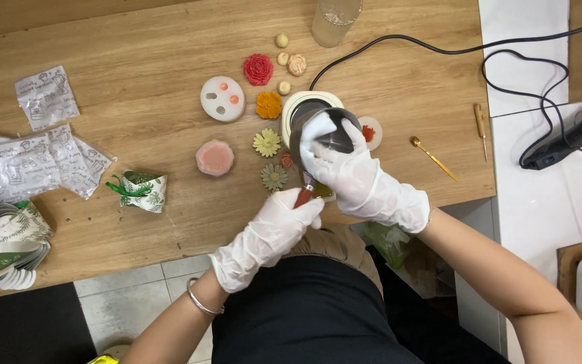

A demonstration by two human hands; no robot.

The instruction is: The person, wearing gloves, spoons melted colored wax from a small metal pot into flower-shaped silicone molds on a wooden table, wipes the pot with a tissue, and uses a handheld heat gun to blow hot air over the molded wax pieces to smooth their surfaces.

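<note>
The small dark metal pot (325,131) sits near the front edge of the wooden table (136,101), directly ahead of you, tilted, over a round cream base (299,102). Your right hand (355,176), in a white glove, presses a white cloth (318,129) against the pot's rim and inside, fingers curled around the cloth. Your left hand (274,226), also gloved, is closed around the reddish-brown handle (303,197), which runs down from the pot toward you. A silver bangle (200,301) circles your left wrist.

Pot: smooth, dull grey sheen, round mouth. Gloves: thin, wrinkled at the cuffs.

Just left of the pot: small moulded flowers, matte, waxy-looking. A pale yellow daisy (267,142), a grey-green daisy (274,176), an orange bloom (269,104), a red rose (258,69), a cream rose (296,65). Beside them a white round mould (222,98) with coloured cavities and a pink scalloped mould (215,158).

Right of the pot: a gold spoon (434,158) and a small wooden-handled pick (481,128), well apart from your hands. A black cable (405,44) runs from the base across the table.

Far left: clear printed sachets (45,158), a green-and-white wrapped packet (139,191), a stack of leaf-print cards (8,246). A ribbed glass (335,20) stands at the back edge.

Table: light wood grain. Floor: pale tile (129,303). A white counter (554,182) adjoins on the right.
</note>
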